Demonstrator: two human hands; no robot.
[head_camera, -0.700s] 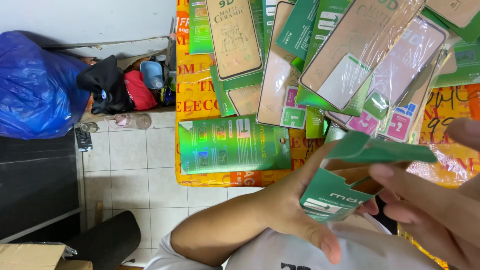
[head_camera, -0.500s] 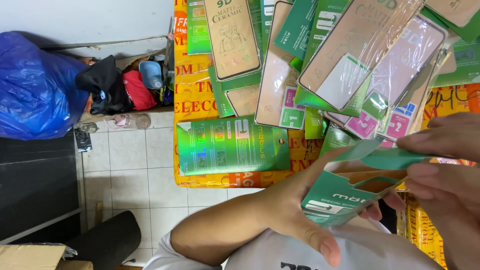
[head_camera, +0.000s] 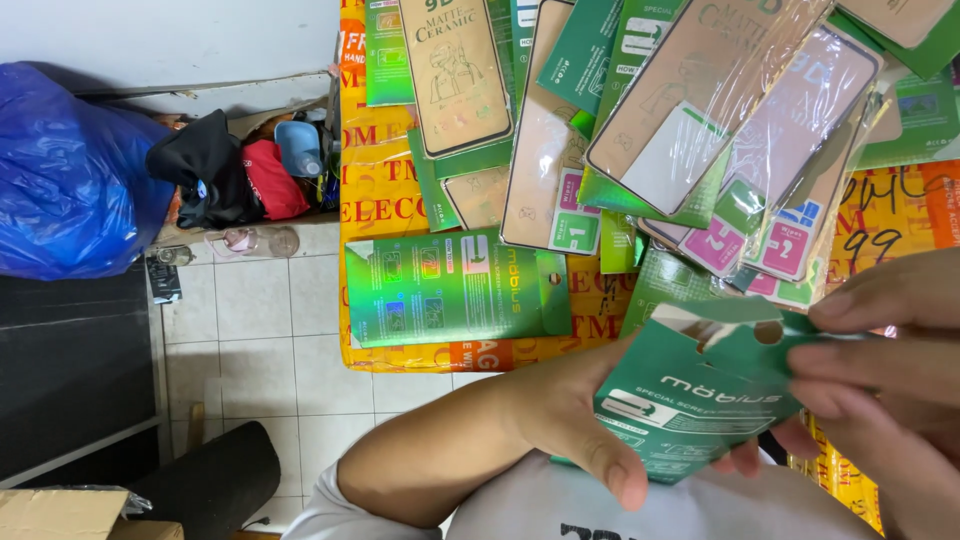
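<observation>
My left hand (head_camera: 575, 425) grips the lower end of a flat green cardboard package (head_camera: 690, 395), thumb on its front. My right hand (head_camera: 880, 360) pinches the package's top flap with the hanging hole between thumb and fingers, pressing it down. The package is held just above my lap, in front of a yellow table (head_camera: 375, 200). On the table lies a shiny green package (head_camera: 455, 288) flat near the front edge. Behind it is a heap of screen protectors in clear sleeves (head_camera: 700, 110) and more green packages.
A blue plastic bag (head_camera: 70, 170) stands on the floor at left beside dark and red cloth items (head_camera: 225, 175). White floor tiles (head_camera: 260, 330) lie left of the table. A cardboard box corner (head_camera: 60, 512) and a black roll (head_camera: 215, 480) sit bottom left.
The package's open top flap has been folded down and the package tilted so its front faces me. My right hand moved down onto the flap.
</observation>
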